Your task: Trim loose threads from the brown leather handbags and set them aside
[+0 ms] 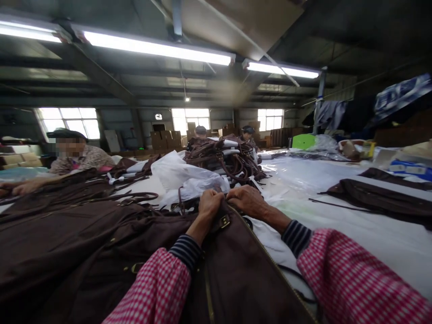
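Observation:
A dark brown fabric bag (236, 261) with a brass zipper along its right edge lies in front of me. At the far end of that zipper, my left hand (211, 202) is closed on the bag's edge. Close beside it, my right hand (248, 199) pinches the same edge near the zipper end; the exact spot under the fingers is hidden. A brass buckle (224, 221) sits on the bag just below my hands. More brown bags (77, 252) lie spread to the left. Crumpled white plastic (189, 175) is just beyond my hands.
A heap of brown bags with handles (226, 157) stands farther back on the white-covered table (303, 180). Another brown bag (381, 193) lies at right. A co-worker (74, 153) leans over bags at left, and two more people are behind the heap.

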Motion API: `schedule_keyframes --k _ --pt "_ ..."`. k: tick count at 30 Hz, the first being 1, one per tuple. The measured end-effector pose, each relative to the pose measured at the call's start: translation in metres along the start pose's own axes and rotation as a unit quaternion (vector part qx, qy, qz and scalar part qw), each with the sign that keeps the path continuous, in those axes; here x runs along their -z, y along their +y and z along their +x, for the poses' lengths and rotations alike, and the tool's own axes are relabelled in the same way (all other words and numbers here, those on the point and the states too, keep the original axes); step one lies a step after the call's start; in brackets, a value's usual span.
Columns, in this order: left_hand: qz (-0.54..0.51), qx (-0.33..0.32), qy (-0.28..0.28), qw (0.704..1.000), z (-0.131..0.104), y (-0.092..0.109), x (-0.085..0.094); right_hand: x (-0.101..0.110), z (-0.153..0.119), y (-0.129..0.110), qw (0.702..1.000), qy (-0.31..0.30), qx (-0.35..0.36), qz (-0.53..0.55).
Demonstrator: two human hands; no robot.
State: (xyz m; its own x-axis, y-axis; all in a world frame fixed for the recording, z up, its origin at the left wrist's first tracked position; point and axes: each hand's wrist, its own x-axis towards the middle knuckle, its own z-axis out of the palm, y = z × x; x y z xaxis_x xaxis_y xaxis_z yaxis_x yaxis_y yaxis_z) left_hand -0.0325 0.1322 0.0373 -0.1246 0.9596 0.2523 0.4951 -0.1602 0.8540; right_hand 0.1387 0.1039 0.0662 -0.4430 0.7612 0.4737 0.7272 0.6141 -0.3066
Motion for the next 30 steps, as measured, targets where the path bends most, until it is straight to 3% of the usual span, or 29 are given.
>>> schedule_keyframes --k 3,6,10,13,18,24,28,30 --pt "0.050 0.019 0.053 0.997 -0.003 0.002 0.003 0.009 -0.003 -0.007 0.998 -0.030 0.037 -0.041" --pt "0.091 0.030 0.081 0.992 -0.004 0.003 0.003 0.024 -0.019 -0.010 0.995 -0.047 0.082 -0.008" --pt "0.119 0.032 0.100 0.987 -0.005 0.001 0.001 0.048 -0.063 -0.012 0.988 -0.078 0.083 0.106" --pt "0.130 0.028 0.110 0.985 -0.005 0.000 0.000 0.057 -0.101 -0.015 0.981 -0.090 0.035 0.169" --pt "0.163 -0.007 0.108 0.981 -0.003 0.001 0.000 0.049 -0.128 -0.014 0.948 -0.093 -0.061 0.299" --pt "0.217 -0.024 0.083 0.972 -0.005 0.002 0.003 0.047 -0.135 -0.009 0.925 -0.108 -0.069 0.357" --pt "0.249 -0.055 0.073 0.964 -0.017 0.023 0.011 0.034 -0.141 -0.006 0.931 -0.059 -0.077 0.351" --pt "0.254 -0.115 0.077 0.957 -0.027 0.042 0.016 0.026 -0.143 -0.005 0.942 -0.037 -0.065 0.328"
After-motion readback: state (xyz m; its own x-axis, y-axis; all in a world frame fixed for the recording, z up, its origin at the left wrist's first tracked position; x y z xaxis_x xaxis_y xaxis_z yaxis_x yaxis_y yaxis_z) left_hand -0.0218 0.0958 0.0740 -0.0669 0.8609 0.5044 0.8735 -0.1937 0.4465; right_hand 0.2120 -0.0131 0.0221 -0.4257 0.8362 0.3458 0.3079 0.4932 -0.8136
